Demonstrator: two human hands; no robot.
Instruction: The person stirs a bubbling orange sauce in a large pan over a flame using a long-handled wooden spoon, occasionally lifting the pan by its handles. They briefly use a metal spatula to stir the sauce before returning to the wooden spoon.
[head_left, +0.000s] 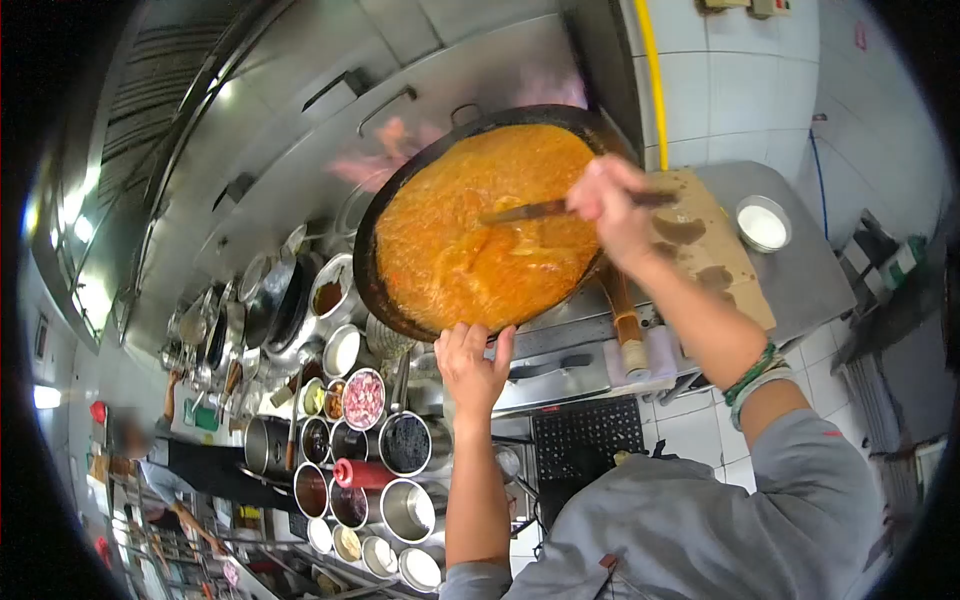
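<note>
Two near hands (472,366) (610,203) — one stirrer (530,211), one large wok (366,262)

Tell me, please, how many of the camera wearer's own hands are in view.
2: the left hand at the wok's near edge, the right hand holding a long tool above it. Neither is hidden.

One camera rides on the head of the person here at the wok (366,265), looking forward and steeply down past their grey clothing (670,530). It sits close, with the left hand (473,368) and right hand (612,200) around mid-view. The very wide lens rounds off into black edges, catching a tiled wall (745,90) upper right and a co-worker (210,465), tipped sideways, far off left.
</note>
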